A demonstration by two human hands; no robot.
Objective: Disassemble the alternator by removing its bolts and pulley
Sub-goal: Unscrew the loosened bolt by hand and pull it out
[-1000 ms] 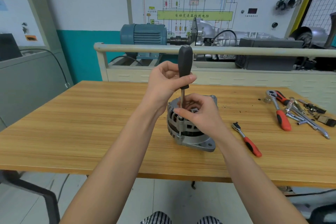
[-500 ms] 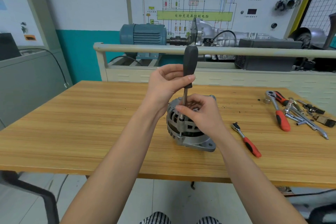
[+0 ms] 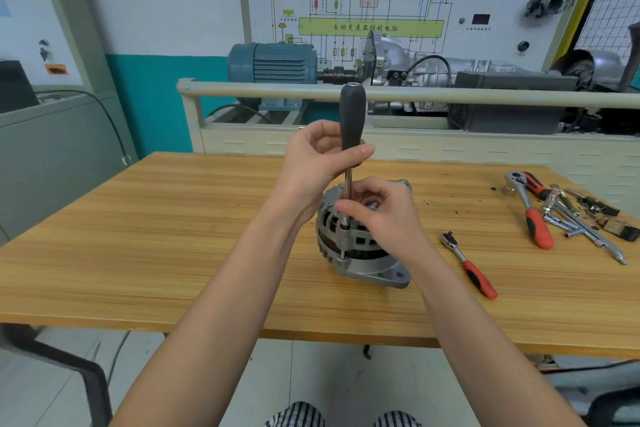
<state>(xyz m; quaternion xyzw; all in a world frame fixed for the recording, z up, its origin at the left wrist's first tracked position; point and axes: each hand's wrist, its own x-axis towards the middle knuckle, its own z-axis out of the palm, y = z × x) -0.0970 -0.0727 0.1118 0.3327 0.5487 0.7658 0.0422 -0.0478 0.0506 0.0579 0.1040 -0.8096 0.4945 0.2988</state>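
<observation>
Open wooden surface (image 3: 138, 253) is seen left of the grey ribbed alternator (image 3: 360, 253).
The right side is blocked by red-handled ratchets (image 3: 474, 274) and scattered chrome tools (image 3: 581, 218).

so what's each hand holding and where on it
The left hand grips the nut driver round the lower end of its black handle. The right hand pinches its metal shaft just above the alternator.
</observation>
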